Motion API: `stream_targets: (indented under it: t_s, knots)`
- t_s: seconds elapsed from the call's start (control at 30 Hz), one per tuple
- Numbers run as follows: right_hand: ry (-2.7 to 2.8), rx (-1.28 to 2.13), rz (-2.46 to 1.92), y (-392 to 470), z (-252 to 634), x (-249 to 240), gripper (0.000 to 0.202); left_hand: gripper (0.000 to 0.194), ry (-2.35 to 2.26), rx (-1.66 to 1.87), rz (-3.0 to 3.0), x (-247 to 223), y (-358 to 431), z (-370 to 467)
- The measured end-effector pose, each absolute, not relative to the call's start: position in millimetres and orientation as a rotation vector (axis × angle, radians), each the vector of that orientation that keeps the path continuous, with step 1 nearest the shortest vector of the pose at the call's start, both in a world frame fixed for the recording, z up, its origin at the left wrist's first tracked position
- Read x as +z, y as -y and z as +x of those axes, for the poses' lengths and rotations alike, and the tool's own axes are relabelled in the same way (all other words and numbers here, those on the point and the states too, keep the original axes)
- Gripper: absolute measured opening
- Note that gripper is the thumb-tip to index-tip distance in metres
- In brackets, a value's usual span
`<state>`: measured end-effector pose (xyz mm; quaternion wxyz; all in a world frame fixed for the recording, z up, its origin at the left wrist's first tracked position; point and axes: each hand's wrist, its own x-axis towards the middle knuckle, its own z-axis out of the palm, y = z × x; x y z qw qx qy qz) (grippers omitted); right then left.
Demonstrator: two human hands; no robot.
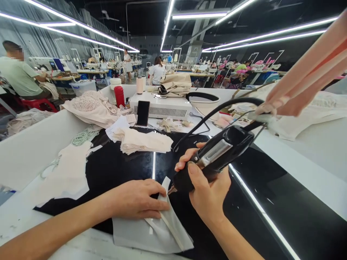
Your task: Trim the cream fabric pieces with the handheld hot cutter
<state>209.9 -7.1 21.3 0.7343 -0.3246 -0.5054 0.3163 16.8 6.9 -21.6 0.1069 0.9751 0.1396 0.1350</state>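
My right hand [210,191] is wrapped around a black corded hand tool [217,153] with a silver plate on its side. The tool's narrow tip [172,189] points down at the edge of a thin pale fabric piece [151,236]. A raised strip [173,231] runs along that piece, with its upper end beside the tip. My left hand [138,200] lies on the fabric with fingers stretched out, the fingertips close to the tool's tip. Whether the tip touches the cloth I cannot tell. A pink cloth strip [306,68] is tied around the tool's rear end.
Beneath the fabric is a glossy black board [252,202]. Cream cut pieces [146,141] are stacked behind my hands, others [66,173] at left. A phone [143,112] leans against a white vented box [173,108]; a red bottle [119,96] stands nearby. A black cable [214,115] arches behind the tool.
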Motion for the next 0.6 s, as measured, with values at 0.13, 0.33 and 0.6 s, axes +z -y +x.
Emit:
stream_targets:
  t_s: [0.13,0.33,0.6]
  knots:
    - [1.142,0.710,-0.721,6,216,21,0.031,0.028,-0.447,0.431,2.864,-25,-6,18]
    - [1.178,0.609,-0.860,10,233,27,0.038,0.027,-0.616,0.434,2.811,-24,-1,26]
    - [1.232,0.472,-1.048,17,267,32,0.053,0.015,-0.794,0.358,2.920,-23,-6,45]
